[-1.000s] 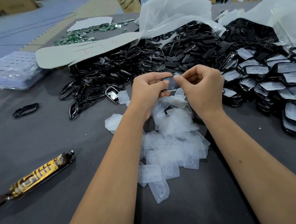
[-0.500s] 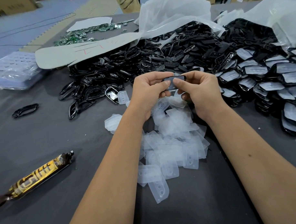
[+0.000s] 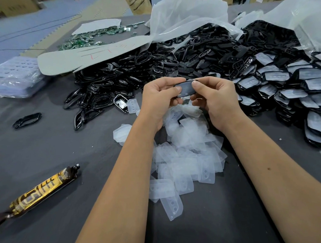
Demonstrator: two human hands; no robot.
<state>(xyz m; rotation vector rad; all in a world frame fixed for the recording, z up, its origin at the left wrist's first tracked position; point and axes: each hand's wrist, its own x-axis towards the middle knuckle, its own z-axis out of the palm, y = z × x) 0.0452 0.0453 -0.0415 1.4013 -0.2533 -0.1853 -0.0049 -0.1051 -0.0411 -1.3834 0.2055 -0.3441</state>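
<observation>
**Both hands pinch one black shell above the clear-pad heap**

- Black shell (image 3: 186, 88): small, oblong and glossy, held in the air at centre frame, above the far end of the clear pads. Long axis runs left to right, with the right end slightly higher.
- Left hand (image 3: 157, 98): pinches the shell's left end, thumb on the near face and fingers curled behind it.
- Right hand (image 3: 217, 99): pinches the right end the same way, thumb tip pressed on the upper near edge. The two thumbs are close together but apart.
- Clear pads (image 3: 189, 158): a loose heap of translucent soft pieces with small holes, on the table under and near the hands, between the forearms.
- Black frames (image 3: 110, 87): a big pile far left of the hands. One stray frame (image 3: 27, 120) lies well apart to the left.
- Fitted shells (image 3: 295, 89): a pile on the right, each black with a pale pad showing.
- Glue tube (image 3: 42, 193): gold and black, near left, lying flat with its nozzle pointing far-right.
- Grey card (image 3: 89, 59) lies over the far edge of the frames. Green circuit boards (image 3: 82, 40) lie beyond it, and a white plastic bag (image 3: 187, 18) is at far centre.
- Dark grey table cover (image 3: 45, 153) lies beneath everything.
</observation>
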